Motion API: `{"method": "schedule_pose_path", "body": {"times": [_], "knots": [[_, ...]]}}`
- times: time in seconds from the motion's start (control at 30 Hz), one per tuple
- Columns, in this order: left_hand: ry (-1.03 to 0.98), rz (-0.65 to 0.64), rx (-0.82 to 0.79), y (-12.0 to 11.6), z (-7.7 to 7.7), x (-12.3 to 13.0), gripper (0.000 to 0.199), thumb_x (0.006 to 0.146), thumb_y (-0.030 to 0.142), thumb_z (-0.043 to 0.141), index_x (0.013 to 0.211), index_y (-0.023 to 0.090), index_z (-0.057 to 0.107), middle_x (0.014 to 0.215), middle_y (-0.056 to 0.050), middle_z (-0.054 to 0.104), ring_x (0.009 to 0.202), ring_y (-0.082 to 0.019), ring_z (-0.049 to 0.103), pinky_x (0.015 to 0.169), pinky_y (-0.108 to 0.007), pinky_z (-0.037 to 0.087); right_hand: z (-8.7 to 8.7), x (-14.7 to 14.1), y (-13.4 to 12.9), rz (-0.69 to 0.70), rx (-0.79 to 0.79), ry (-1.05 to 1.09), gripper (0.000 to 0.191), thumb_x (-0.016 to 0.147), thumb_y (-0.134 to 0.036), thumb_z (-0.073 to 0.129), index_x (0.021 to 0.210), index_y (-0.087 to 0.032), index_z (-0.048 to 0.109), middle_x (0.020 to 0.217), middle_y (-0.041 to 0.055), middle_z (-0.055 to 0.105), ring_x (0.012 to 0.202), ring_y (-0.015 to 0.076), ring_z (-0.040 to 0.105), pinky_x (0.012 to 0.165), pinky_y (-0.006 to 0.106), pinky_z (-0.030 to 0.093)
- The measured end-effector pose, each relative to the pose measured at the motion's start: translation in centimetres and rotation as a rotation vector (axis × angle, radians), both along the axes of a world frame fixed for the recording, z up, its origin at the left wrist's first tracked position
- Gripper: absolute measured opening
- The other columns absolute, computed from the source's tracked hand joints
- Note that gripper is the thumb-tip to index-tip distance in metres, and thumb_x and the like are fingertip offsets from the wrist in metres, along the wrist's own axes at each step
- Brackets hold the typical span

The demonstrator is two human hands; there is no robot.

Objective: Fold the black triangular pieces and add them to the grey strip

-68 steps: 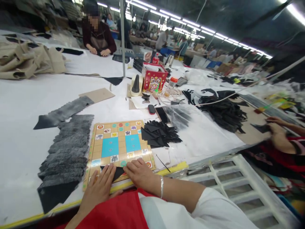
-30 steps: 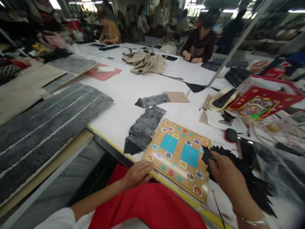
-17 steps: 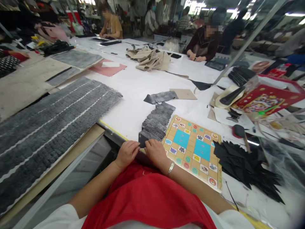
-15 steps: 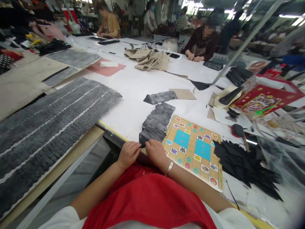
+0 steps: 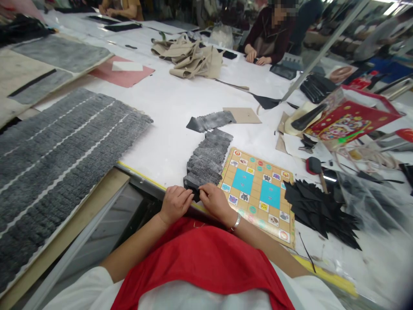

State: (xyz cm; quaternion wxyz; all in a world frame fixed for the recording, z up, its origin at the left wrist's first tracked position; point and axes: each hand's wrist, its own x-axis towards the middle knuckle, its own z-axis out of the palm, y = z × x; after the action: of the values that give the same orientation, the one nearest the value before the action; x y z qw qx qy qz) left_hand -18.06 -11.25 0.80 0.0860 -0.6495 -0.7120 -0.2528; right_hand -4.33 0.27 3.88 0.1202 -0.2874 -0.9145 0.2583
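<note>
At the table's front edge, my left hand (image 5: 176, 204) and my right hand (image 5: 215, 200) pinch a small black piece (image 5: 195, 192) between them, fingers closed on its two sides. Just beyond it lies a row of overlapping grey-black pieces (image 5: 208, 157), running away from me. A shorter grey strip (image 5: 211, 121) lies past that row, its right end against a beige card (image 5: 243, 115). Right of my right hand is a game board (image 5: 256, 193) with animal pictures and two blue blocks. My right wrist wears a silver bracelet.
Grey ruffled sheets (image 5: 64, 159) cover the left side. Black pointed pieces (image 5: 319, 209) are heaped right of the board, near a red box (image 5: 351, 114). Beige fabric (image 5: 190, 56) lies farther back. Another person (image 5: 269, 34) works across the table (image 5: 161, 150).
The view has tilted down and shifted slightly. The black piece between my hands has turned and looks folded or tilted, and my fingertips have shifted on it.
</note>
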Motion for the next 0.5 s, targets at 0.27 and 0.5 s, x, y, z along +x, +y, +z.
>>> {"method": "schedule_pose_path", "body": {"times": [0.27,0.5], "knots": [[0.142,0.082,-0.128,1.1,0.3,0.8,0.027,0.091,0.036,0.044,0.100,0.021,0.064,0.074,-0.005,0.057,0.075,-0.021,0.049,0.066,-0.035,0.031,1.2,1.8,3.1,-0.319,-0.281,0.431,0.021,0.086,-0.026,0.043,0.080,-0.017,0.061,0.067,-0.0011,0.056,0.064,0.0123,0.052,0.062,0.023,0.041],[0.007,0.087,-0.086,1.2,0.9,0.5,0.025,0.089,0.038,0.049,0.096,0.020,0.064,0.076,-0.004,0.058,0.074,-0.018,0.053,0.069,-0.032,0.038,5.8,14.1,7.4,-0.575,0.492,0.479,0.016,0.087,-0.025,0.048,0.089,-0.018,0.062,0.084,0.0049,0.061,0.082,0.0171,0.056,0.077,0.031,0.042]]}}
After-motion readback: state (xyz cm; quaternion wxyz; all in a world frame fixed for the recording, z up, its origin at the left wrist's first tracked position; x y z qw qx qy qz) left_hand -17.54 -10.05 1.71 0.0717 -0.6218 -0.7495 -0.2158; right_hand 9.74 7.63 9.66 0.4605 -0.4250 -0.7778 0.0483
